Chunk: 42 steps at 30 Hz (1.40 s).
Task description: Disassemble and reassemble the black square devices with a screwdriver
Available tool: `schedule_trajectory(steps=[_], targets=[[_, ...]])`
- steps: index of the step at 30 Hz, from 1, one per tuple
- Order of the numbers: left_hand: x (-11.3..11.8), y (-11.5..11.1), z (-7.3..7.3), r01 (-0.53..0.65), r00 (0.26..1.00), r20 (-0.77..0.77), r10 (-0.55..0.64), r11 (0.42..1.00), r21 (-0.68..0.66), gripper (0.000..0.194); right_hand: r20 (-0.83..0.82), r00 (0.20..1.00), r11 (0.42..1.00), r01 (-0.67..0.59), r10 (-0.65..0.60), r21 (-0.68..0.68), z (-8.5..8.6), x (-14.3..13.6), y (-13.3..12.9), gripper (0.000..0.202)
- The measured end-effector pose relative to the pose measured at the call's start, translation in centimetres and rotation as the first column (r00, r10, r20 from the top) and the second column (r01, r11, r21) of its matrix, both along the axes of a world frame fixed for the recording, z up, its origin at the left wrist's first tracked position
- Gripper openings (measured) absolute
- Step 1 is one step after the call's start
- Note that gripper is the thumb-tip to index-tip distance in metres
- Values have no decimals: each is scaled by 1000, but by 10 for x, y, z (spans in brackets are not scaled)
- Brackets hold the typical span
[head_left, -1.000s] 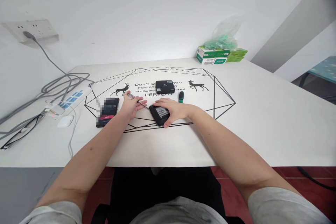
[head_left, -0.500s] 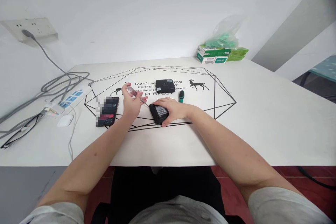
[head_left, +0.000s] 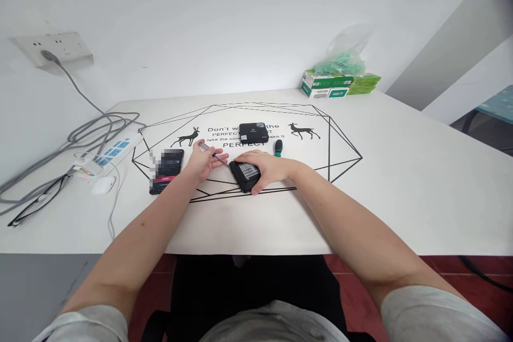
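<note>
Tho illegible, lbl (head_left: 250, 171) on blk box (head_left: 240, 178)

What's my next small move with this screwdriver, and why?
Probably check the seating of the screwdriver before turning it: the left hand angles it to the left edge of the nearer black box, which the right hand grips, but its tip is too small to judge.
</note>
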<state>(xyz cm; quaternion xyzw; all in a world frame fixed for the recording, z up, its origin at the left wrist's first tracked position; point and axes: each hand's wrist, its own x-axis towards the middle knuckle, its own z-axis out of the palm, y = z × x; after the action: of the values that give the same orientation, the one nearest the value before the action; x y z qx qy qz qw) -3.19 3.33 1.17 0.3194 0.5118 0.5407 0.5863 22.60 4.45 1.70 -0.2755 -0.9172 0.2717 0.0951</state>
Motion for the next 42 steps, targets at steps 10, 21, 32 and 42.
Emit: schedule_trajectory(steps=[10, 21, 32, 42], targets=[[4, -8, -3, 85, 996, 23, -84, 996, -33, 54, -6, 1000, 1000, -12, 12, -5, -1, 1, 1, 111], [6, -17, -2, 95, 996, -1, -95, 995, -14, 52, -10, 1000, 1000, 5, -5, -9, -2, 3, 0, 115], [16, -20, 0, 71, 996, -56, -71, 997, -1, 50, 16, 998, 998, 58, -57, -8, -5, 1, -2, 119], [-18, -3, -2, 130, 149, -985, 83, 986, 103, 28, 3, 993, 991, 117, -118, 66, 6, -12, -21, 104]])
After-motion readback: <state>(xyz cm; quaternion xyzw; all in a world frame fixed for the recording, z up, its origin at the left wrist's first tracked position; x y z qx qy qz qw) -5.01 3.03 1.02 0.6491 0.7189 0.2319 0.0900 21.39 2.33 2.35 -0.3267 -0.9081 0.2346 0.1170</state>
